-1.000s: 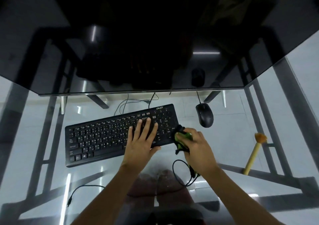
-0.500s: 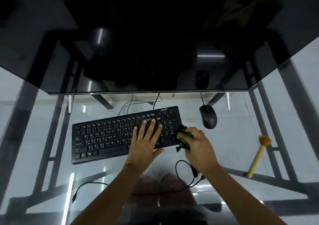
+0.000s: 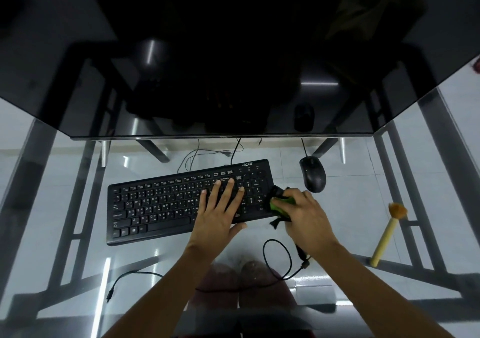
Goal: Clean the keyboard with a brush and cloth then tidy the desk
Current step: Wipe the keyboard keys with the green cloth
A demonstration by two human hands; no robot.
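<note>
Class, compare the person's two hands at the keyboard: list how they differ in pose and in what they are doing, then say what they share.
The left hand lies flat with straight, spread fingers on the keyboard; the right hand is curled around a green cloth. The left hand rests over the keys, right of the middle; the right hand works at the keyboard's right end. The left hand holds nothing; the right hand grips the cloth. Both touch the same keyboard.

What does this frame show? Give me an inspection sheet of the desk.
Surface: glass desk, floor and frame visible through it.
Job's things: keyboard lies flat; brush lies apart, right of it; cloth at the keyboard's right end.
Clutter: nothing seen.
Hands: left hand flat on the keys; right hand grips the cloth.
Cables: loose cable looped near the front edge.
Surroundings: mouse; dark monitor behind.
</note>
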